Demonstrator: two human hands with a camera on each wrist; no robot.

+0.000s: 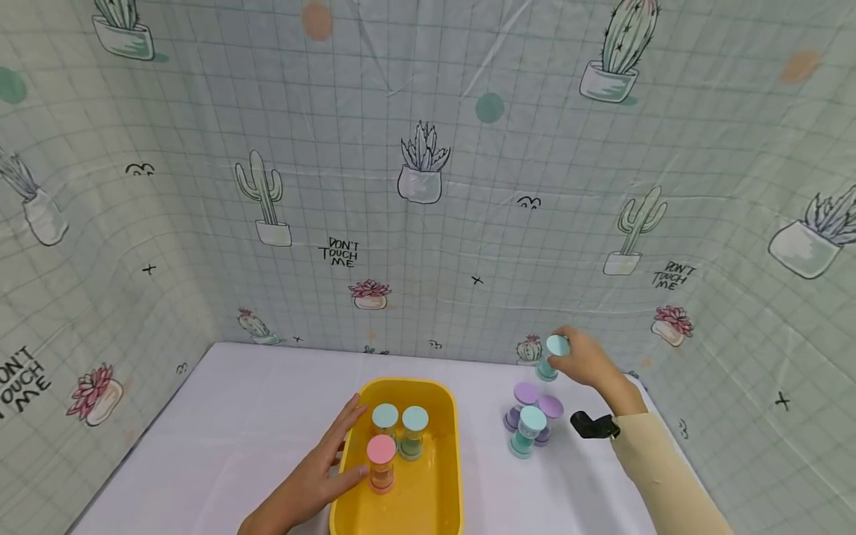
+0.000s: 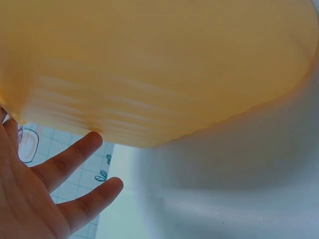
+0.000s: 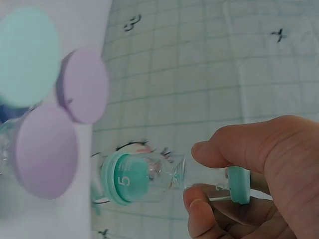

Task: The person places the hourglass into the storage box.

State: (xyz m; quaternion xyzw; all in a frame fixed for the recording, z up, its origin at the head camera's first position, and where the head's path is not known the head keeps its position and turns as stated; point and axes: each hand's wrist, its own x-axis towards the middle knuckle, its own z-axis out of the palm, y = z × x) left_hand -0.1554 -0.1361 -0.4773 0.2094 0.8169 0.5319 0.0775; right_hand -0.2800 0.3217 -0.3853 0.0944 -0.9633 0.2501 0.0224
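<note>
Teal sand timer is being pinched between the right hand's curled fingers beside its narrow waist, likely for security, while the left hand's widely spread fingers are touching the yellow tray, presumably steadying it.

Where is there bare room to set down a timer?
Bare: the right side of the yellow tray, beside the pink timer and two teal timers; the table between the tray and the purple timers; and the table left of the left hand. Crowded: around those timers, and at the purple timers, where another teal timer stands close in front.
</note>
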